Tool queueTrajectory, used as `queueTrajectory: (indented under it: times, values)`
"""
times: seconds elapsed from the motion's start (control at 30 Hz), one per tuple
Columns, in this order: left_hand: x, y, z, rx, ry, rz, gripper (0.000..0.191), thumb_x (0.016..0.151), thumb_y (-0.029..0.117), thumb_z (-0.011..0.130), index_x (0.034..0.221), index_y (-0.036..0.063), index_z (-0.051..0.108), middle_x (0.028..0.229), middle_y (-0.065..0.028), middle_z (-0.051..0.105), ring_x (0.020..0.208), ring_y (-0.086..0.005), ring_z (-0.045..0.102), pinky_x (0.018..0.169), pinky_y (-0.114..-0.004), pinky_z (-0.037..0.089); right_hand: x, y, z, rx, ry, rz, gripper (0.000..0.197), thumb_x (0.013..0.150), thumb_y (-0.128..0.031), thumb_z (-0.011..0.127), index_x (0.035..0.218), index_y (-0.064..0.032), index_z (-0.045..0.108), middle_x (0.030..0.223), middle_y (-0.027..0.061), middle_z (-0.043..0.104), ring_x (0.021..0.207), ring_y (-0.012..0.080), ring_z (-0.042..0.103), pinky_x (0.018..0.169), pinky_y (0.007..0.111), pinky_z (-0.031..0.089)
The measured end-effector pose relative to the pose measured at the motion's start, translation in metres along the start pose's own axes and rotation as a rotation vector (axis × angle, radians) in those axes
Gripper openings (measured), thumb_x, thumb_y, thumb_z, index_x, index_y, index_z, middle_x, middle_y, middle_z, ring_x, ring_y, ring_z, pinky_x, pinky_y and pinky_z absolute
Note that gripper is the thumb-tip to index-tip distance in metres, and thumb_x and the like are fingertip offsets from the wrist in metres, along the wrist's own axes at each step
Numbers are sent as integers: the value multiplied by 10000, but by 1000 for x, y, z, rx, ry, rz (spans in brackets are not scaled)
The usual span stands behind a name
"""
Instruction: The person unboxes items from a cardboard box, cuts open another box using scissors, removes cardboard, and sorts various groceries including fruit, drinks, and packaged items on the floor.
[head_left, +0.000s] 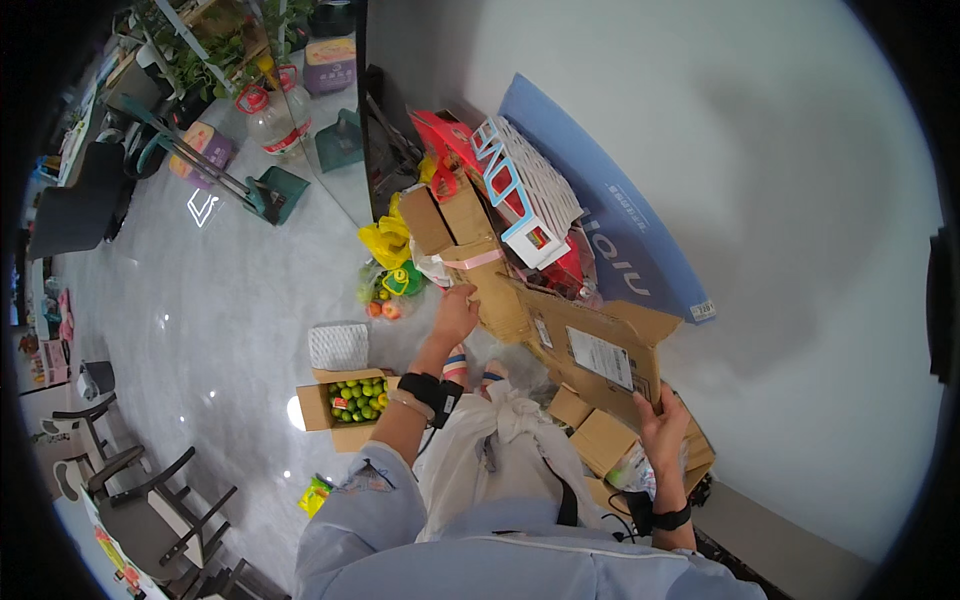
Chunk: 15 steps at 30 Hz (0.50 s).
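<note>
A partly flattened brown cardboard box (562, 319) with a white shipping label spans the space between my hands. My right hand (664, 427) grips its lower right edge, thumb on the labelled face. My left hand (456, 311) is at the left edge of the cardboard, near a strip of pink tape; its fingers are bent, and whether they grip the cardboard is hard to tell. Beyond it stand an open cardboard box (427, 217) and a white slatted carton (536, 195) on red packaging. A large blue board (611, 210) leans on the wall.
An open carton of green citrus fruit (356, 397), white foam netting (339, 346), bagged fruit (386, 300) and a yellow bag (386, 241) lie on the floor. More open boxes (600, 439) stand near my right arm. A green dustpan (276, 195) and chairs (161, 510) are farther left.
</note>
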<state>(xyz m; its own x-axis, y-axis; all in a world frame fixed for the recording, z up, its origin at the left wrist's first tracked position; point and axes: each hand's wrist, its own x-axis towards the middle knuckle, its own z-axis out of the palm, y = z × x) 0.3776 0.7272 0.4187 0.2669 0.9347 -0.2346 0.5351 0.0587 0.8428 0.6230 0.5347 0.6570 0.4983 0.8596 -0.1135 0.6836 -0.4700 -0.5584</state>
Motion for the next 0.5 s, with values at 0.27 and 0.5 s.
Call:
queueTrajectory:
  times: [0.27,0.5]
  values:
    - [54,-6,24,280,43,165,468,735,100,648,1170,21,495,1198,-173,498,1109,-380,442,964,-416,370,-5,46,17,98,16,118,193,810,-33,638,983,26,580,698,128,574,613,107,472,588,232,421]
    - [79,18,80,621,70,-268,755,717,331,718,1290,-14,369,1362,-251,316,1217,-468,319,962,-545,334,-17,96,27,132,65,133,219,811,0,622,1025,36,594,857,148,658,801,145,623,723,251,470]
